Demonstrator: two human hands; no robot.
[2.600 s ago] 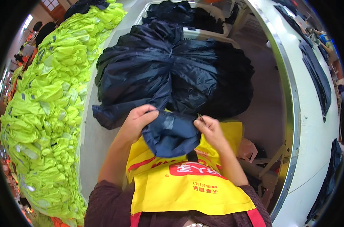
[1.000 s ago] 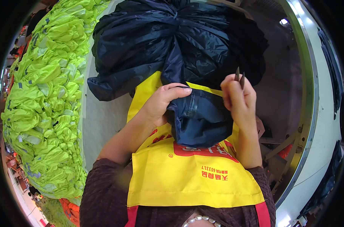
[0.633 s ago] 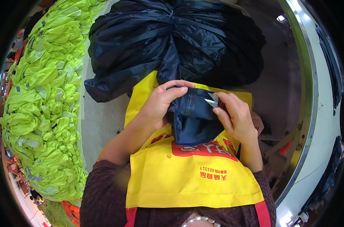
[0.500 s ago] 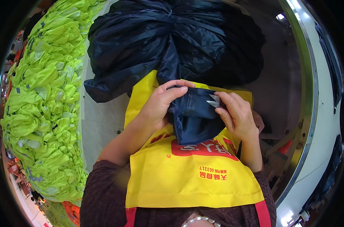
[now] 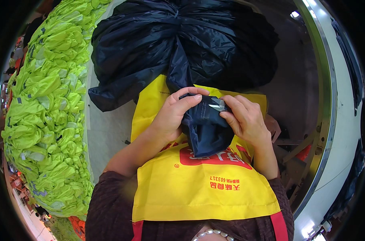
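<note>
My left hand [image 5: 170, 112] pinches the upper edge of a dark navy piece of fabric [image 5: 210, 138] between thumb and fingers. The piece hangs over my lap, and a line of light stitching shows near its top. My right hand [image 5: 250, 119] is closed on small thread snips [image 5: 217, 105], mostly hidden in the fingers. Their silver blades point left and lie at the fabric's edge, beside the stitching. Just beyond my hands sits a big gathered bundle of navy fabric [image 5: 222, 44]; a fold of it reaches down to the held piece.
A yellow apron [image 5: 182, 197] covers my lap. Along the left lies a tall heap of bright lime-green garments [image 5: 50, 112] by a pale grey surface [image 5: 108, 140]. On the right a curved metal edge [image 5: 331, 100] borders a white tabletop [image 5: 345, 132] with dark cloth on it.
My right hand has moved slightly left and up with the snips, bringing the blades closer to the stitching. The blades were spread before and now look nearly together. My left hand keeps its pinch.
</note>
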